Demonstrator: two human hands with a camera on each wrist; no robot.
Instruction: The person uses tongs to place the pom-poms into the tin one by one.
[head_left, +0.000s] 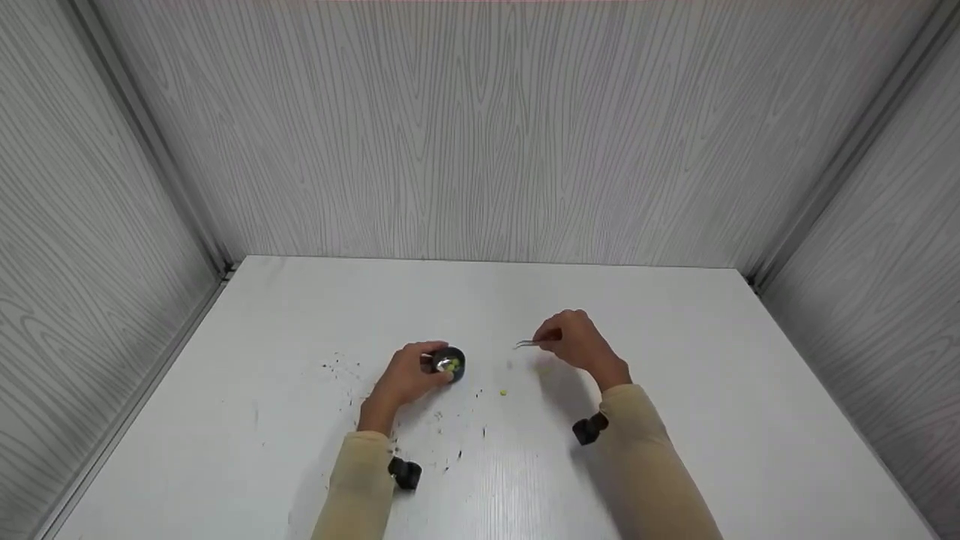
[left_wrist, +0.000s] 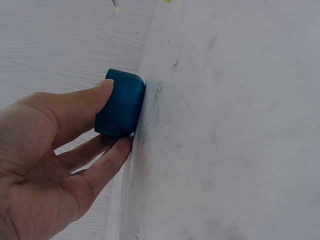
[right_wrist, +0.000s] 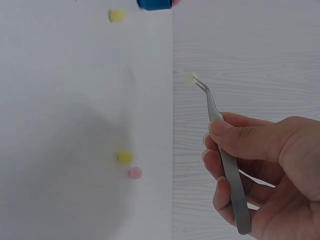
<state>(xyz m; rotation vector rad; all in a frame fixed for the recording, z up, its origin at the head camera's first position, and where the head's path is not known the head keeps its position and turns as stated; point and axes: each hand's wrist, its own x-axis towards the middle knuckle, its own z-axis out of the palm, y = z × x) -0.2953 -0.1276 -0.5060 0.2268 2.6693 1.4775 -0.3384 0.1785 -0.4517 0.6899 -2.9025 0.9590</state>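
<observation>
In the head view my left hand [head_left: 409, 375] grips a small round cup [head_left: 459, 373] with yellow-green bits inside. The left wrist view shows this cup [left_wrist: 122, 102] as blue and tipped on its side, with thumb and fingers around it. My right hand [head_left: 577, 341] stands to the right of the cup, apart from it. It pinches metal tweezers [right_wrist: 230, 170] with a bent tip, pointing left in the head view. The tweezer prongs overlap a pale yellow piece [right_wrist: 189, 78] in the right wrist view; I cannot tell if they hold it.
A yellow piece [head_left: 503, 392] lies on the white table [head_left: 337, 300] between the hands. The right wrist view shows more small pieces, yellow [right_wrist: 125, 157] and pink [right_wrist: 135, 173]. Dark specks [head_left: 439, 415] mark the table near the left hand. Grey wood-grain panels [head_left: 480, 135] enclose the table.
</observation>
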